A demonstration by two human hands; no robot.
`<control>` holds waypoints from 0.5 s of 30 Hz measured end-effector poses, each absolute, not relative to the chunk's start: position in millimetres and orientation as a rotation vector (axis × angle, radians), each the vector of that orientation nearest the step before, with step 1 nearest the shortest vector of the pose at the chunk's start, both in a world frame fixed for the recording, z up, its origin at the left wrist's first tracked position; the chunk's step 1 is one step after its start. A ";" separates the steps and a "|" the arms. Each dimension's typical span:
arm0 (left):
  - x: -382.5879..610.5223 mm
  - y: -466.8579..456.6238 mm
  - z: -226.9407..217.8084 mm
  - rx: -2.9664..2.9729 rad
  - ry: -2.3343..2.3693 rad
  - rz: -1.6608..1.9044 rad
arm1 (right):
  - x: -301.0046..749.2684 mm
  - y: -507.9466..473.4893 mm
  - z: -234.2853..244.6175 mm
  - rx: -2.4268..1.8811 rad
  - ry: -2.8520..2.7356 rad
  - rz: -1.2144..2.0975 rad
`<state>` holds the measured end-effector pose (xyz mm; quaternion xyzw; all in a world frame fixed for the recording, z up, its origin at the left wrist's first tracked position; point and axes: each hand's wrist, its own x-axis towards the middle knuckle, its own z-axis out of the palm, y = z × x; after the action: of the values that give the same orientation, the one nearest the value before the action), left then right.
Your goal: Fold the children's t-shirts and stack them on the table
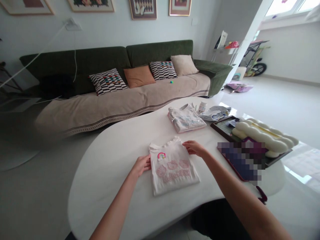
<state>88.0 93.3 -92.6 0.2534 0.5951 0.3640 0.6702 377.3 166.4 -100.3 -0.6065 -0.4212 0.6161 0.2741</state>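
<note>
On the desk (pixel 120 160) by a sofa (pixel 160 51), our left hand (pixel 142 165) and right hand (pixel 195 147) rest open against a shirt (pixel 172 170).

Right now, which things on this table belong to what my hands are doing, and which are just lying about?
In hand: folded white shirt, with left hand and right hand at its edges; probably the folded clothes stack behind it.
Lying about: plastic bag, dark tray, cream bumpy cushion.

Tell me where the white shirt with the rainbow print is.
The shirt lies folded on the table, centre front in the head view, between the left hand at its left edge and the right hand at its far right corner.
</note>
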 end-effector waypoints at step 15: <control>108.2 119.8 -101.8 0.607 1.279 1.175 | 368.9 150.0 -109.2 -1.466 -1.275 1.392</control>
<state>108.2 119.8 -101.8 0.2624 0.5531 0.5081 0.6058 368.9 150.0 -109.2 -0.5704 -0.4964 0.5419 0.3669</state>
